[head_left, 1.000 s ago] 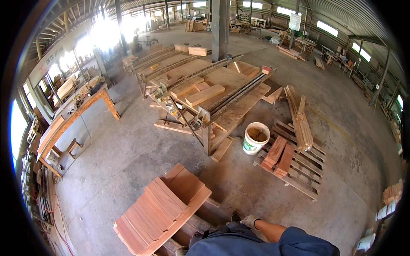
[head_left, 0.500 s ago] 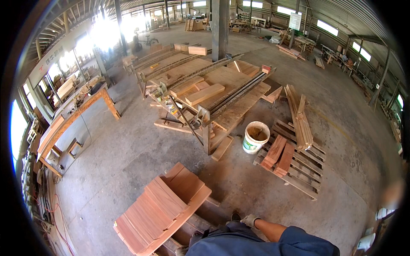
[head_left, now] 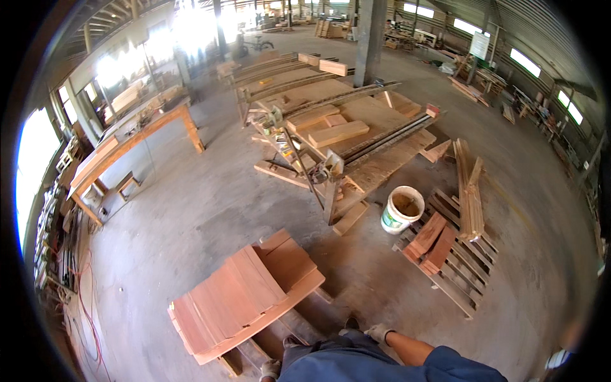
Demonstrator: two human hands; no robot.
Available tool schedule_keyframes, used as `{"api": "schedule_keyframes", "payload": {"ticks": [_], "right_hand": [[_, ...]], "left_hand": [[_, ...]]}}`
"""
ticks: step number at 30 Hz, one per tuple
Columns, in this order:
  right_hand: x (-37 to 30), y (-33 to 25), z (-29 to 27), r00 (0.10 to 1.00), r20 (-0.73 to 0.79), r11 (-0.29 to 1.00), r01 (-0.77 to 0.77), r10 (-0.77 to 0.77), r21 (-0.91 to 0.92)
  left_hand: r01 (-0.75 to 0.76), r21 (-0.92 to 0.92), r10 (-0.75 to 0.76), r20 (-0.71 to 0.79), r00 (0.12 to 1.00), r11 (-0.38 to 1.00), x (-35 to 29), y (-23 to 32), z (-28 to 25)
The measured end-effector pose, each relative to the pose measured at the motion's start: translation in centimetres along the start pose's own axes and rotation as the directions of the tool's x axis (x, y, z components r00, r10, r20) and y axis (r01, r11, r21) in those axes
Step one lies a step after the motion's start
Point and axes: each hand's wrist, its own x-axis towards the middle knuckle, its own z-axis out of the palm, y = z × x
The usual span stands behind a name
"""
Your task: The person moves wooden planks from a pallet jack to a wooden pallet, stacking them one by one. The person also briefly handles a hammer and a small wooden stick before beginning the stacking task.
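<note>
My right hand (head_left: 380,332), in a pale work glove, hangs beside my body with its fingers loosely apart and nothing visible in them. My left hand (head_left: 270,367), also gloved, shows small at the lower edge, close to the right of a stand's wooden bars (head_left: 253,354); its fingers are too small to read. On those bars lies a broad reddish wooden panel (head_left: 310,282). Rows of thin reddish boards (head_left: 226,293) rest on it, side by side and overlapping. Neither hand touches the boards.
Ahead stands a long clamping bench (head_left: 382,169) bearing loose planks. Right of it are a white bucket (head_left: 396,219) with brown contents and a pallet (head_left: 459,290) carrying reddish blocks (head_left: 433,245) and long planks (head_left: 468,197). A wooden worktable (head_left: 137,137) stands left; a steel column (head_left: 370,44) rises behind the bench.
My view has turned left, so the bench, bucket and pallet sit farther right. More of my left hand shows at the lower edge. The right hand stays beside my body.
</note>
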Motion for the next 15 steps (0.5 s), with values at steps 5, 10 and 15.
{"api": "schedule_keyframes", "payload": {"ticks": [5, 10, 15], "right_hand": [[-3.6, -2.4, -4.5, 0.987, 0.074, 0.985, 0.150, -0.144, -0.085], [0.3, -1.1, -4.1, 0.990, 0.140, 0.999, 0.015, -0.009, -0.043], [0.4, -0.4, -4.8, 0.950, 0.276, 0.987, 0.115, -0.143, 0.113]], "left_hand": [[0.055, -0.091, -0.056, -0.007, 0.998, 0.994, -6.7, 6.4, -2.5], [0.193, -0.201, -0.208, -0.060, 0.976, 0.960, -6.4, 3.0, 2.2], [-0.036, 0.394, 0.066, -0.063, 0.996, 0.918, -10.9, 2.9, 2.0]]}}
